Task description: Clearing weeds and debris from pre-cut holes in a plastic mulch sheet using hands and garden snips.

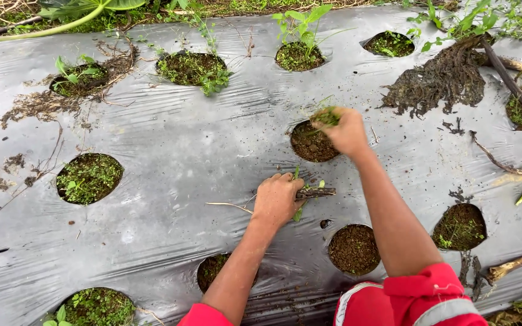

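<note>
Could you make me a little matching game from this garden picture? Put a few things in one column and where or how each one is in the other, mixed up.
Things:
1. right hand
2. left hand
3. clump of pulled roots and soil
4. grey plastic sheet

Places or states:
A. lies loose on top of the sheet, upper right
B. rests on the sheet, holding a dark tool with green leaves
C. covers the bed, with round holes cut in it
D. grips a tuft of green weeds over a soil hole

Pairs: 1-D, 2-B, 3-A, 4-C
</note>
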